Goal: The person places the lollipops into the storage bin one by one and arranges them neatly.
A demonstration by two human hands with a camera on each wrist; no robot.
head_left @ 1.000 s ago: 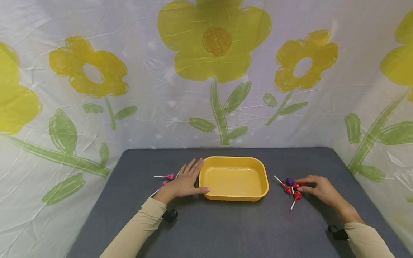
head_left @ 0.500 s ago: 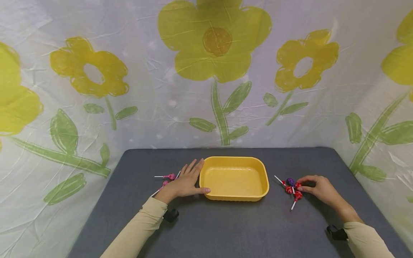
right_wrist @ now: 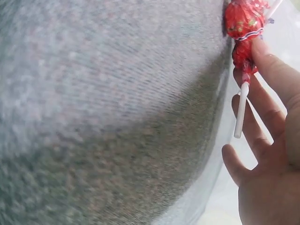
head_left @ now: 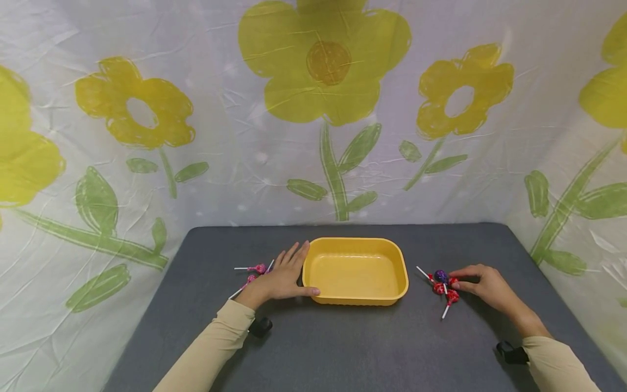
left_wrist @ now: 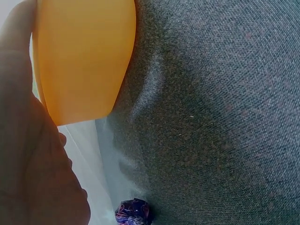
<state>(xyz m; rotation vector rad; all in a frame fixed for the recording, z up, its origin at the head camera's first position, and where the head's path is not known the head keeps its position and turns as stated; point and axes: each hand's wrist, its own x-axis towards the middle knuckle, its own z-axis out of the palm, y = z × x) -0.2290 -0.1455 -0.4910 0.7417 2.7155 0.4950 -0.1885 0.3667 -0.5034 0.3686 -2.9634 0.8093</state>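
Over at the left, a pale fabric backdrop (head_left: 254,163) printed with yellow flowers hangs down and runs on behind the dark grey table (head_left: 352,348). The person's beige left sleeve (head_left: 210,345) slants in over the tabletop, a black wrist device (head_left: 260,327) at its end. Just past it I see 3 lollipops lying close together: 1 pink lollipop (head_left: 259,268) whose white stick points left, a 2nd pink lollipop (head_left: 251,278) whose stick slants toward the person, and 1 purple lollipop (left_wrist: 133,213), mostly hidden from above by the left hand (head_left: 276,279).

That hand lies against the left side of the yellow tray (head_left: 356,275), its fingers straight and spread, the thumb at the near left corner of the rim. The tray sits upright around the middle of the table, toward the back.

Beyond it, near but apart, there's a tight cluster of 4 lollipops: 1 purple lollipop (head_left: 441,276) and 3 red ones. The right hand (head_left: 487,288) pinches the rightmost red lollipop (head_left: 453,281) between thumb and fingertips, right there among the others. Farthest right comes the matching right sleeve (head_left: 558,362), with another black device (head_left: 511,354) beside it.
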